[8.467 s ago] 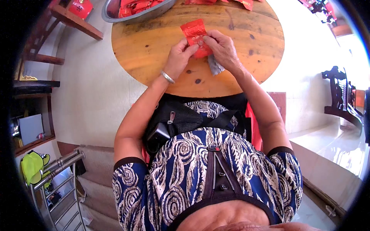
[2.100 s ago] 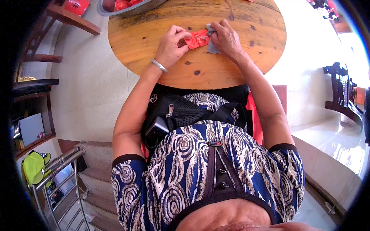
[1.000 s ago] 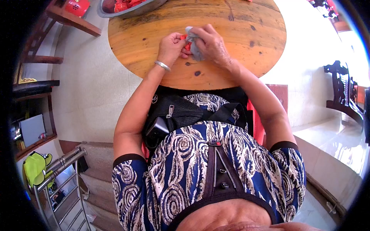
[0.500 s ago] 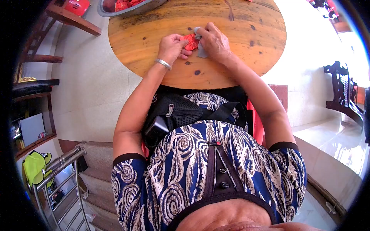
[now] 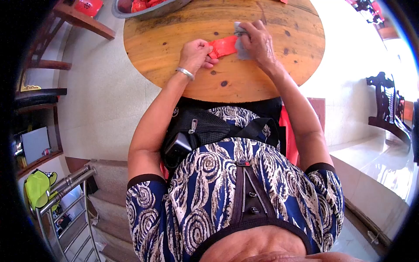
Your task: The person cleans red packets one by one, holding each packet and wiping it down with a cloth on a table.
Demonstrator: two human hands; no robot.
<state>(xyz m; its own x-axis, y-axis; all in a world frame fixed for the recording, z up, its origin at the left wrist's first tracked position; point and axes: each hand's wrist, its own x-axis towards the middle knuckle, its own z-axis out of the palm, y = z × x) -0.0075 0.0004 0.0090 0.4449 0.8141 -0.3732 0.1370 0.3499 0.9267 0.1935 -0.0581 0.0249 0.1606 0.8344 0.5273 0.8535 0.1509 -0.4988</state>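
Observation:
On the round wooden table, my left hand (image 5: pixel 195 54) pinches the left end of a flat, shiny red packet (image 5: pixel 225 46), possibly plastic or paper. My right hand (image 5: pixel 260 47) is closed on a grey cloth (image 5: pixel 243 52), which lies over the packet's right end. The packet stretches almost level between both hands. My right palm and some fingertips are hidden from view.
A grey metal basin (image 5: pixel 168 9) with several red pieces stands at the table's (image 5: pixel 183 83) far left edge. Left of the table is a wooden stool (image 5: pixel 85 22). Steps (image 5: pixel 111 196) and a metal railing (image 5: pixel 70 185) lie at lower left.
My right hand has slid to the right with the grey cloth, and more of the red packet now shows between the hands. My left hand has stayed in place.

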